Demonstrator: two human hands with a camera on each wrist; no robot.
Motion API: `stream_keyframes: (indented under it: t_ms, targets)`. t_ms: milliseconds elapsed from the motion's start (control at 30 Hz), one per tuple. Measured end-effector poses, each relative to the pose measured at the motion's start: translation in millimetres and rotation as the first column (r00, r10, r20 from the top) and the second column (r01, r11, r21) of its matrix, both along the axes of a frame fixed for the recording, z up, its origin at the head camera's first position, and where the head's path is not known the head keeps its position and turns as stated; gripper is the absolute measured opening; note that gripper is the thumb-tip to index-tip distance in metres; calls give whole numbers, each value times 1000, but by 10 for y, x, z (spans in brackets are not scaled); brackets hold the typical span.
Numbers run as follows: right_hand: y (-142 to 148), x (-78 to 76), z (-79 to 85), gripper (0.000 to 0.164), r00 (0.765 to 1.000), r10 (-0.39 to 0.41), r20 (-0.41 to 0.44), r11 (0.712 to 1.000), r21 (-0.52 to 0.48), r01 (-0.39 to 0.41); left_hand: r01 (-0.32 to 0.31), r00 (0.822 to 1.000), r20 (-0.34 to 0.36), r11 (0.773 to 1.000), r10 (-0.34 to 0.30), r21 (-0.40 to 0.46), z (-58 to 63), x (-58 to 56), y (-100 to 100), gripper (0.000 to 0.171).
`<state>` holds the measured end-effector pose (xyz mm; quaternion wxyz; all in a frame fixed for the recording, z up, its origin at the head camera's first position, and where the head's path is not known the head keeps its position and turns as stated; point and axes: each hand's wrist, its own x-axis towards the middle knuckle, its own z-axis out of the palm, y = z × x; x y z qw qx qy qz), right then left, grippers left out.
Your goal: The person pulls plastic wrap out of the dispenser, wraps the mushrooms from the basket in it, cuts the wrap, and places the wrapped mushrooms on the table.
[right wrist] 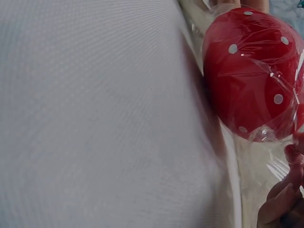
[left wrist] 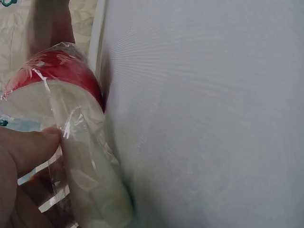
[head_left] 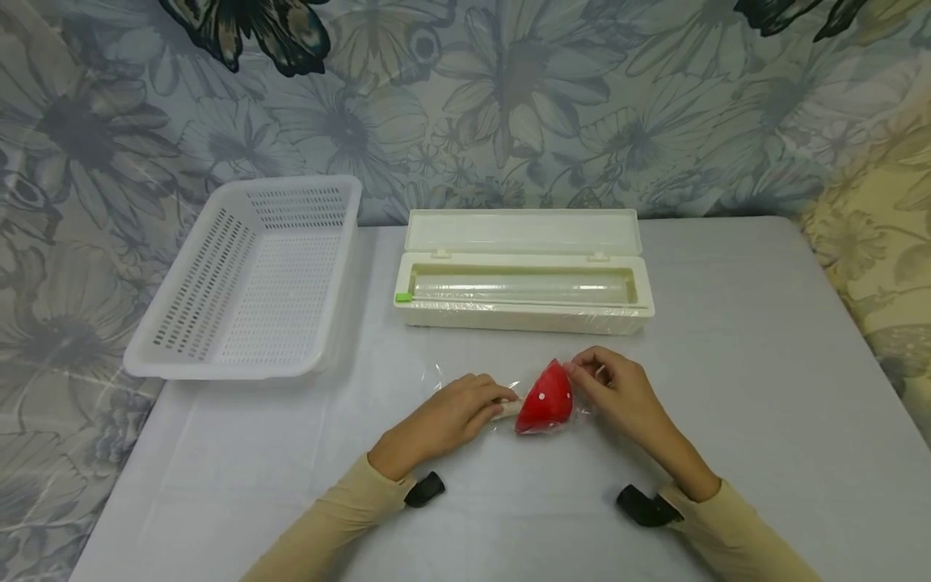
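A toy mushroom (head_left: 547,402) lies on its side over the white table, its red cap dotted with white and its pale stem (left wrist: 95,166) pointing left. Clear cling film (right wrist: 266,132) wraps around it, with creases over the cap. My left hand (head_left: 449,411) grips the film-covered stem, thumb pressed against it in the left wrist view. On the cap side, my right hand (head_left: 618,394) pinches the film with thumb and fingertips close by the red surface. Part of the right hand (right wrist: 282,199) shows at the lower right in the right wrist view.
Behind the hands stands a cream cling film dispenser (head_left: 524,318), lid raised, with a film roll (head_left: 520,286) inside and a green slider (head_left: 403,297) at its left end. A white perforated basket (head_left: 320,360) sits at the left. Floral fabric (head_left: 524,105) hangs behind the table (head_left: 756,364).
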<state>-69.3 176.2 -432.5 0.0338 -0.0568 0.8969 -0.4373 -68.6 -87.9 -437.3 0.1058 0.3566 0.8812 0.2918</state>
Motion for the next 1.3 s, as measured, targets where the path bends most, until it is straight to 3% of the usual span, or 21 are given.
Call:
stream_keyframes:
  t_ms: [100, 233, 333, 433, 533, 633, 800, 1033, 1167, 1300]
  targets:
    - [6, 3, -25, 19, 999, 3, 40, 998, -56, -1, 4, 999, 41, 1000, -4, -6, 9, 4, -5, 28]
    - [0, 9, -54, 23, 1000, -4, 25, 994, -113, 7, 9, 1000, 15, 1000, -9, -18, 14, 9, -6, 30]
    - [-12, 9, -65, 21, 990, -28, -135, 996, -86, 16, 1, 1000, -26, 1000, -2, -23, 3, 9, 5, 29]
    - [-28, 14, -75, 21, 947, -18, -321, 997, -78, -7, -21, 998, -55, 999, 19, -27, -7, 9, 15, 28]
    - [-40, 21, -88, 25, 917, 33, -397, 991, -104, -81, -28, 997, -69, 999, 26, -23, -9, 5, 17, 28]
    - [-46, 32, -108, 27, 928, 83, -363, 983, -125, -136, -10, 996, -85, 1000, 9, -16, -11, 2, 13, 30]
    - [-39, 59, -106, 24, 954, 120, -274, 979, -124, -159, 21, 995, -96, 1000, -19, 22, 7, 6, 12, 32]
    - [0, 85, -67, 25, 959, 181, -218, 974, -97, -206, 75, 996, -61, 993, -69, 92, 46, 36, 93, 26]
    - [18, 85, -61, 26, 960, 204, -190, 971, -82, -223, 69, 995, -76, 985, -58, 156, 40, 32, 130, 15]
    - [35, 73, -63, 25, 967, 196, -163, 976, -67, -209, 17, 1000, 4, 972, -19, 235, 21, 4, 155, 9]
